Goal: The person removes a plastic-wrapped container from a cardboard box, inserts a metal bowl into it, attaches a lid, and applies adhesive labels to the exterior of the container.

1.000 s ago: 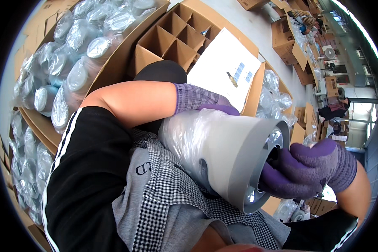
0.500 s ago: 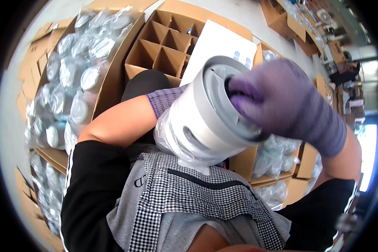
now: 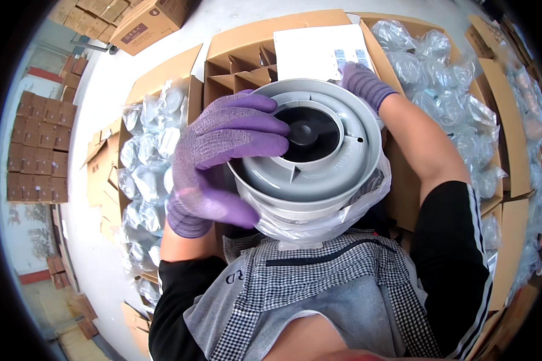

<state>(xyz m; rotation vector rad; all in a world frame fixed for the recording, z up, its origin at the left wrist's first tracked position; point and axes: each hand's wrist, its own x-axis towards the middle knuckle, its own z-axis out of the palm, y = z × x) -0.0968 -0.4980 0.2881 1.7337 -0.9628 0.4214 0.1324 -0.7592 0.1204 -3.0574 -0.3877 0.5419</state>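
Grey round housing [image 3: 310, 150] now face-up, both hands' fingers [image 3: 247, 129] clasping its rim; boxed bagged parts [image 3: 144, 156] alongside.

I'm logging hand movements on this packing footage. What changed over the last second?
The grey round part was turned from facing sideways to open face up. The left hand now grips its near rim, fingers over the face; the right hand holds the far rim. The plastic bag stays around its lower body, and the divided carton stays behind it.

I log: purple knit gloves on left hand [image 3: 223, 156] and right hand [image 3: 364, 84]; grey round vent [image 3: 325, 162], black centre; black-and-white checked apron [image 3: 319, 271]; brown cardboard boxes [image 3: 241, 54].
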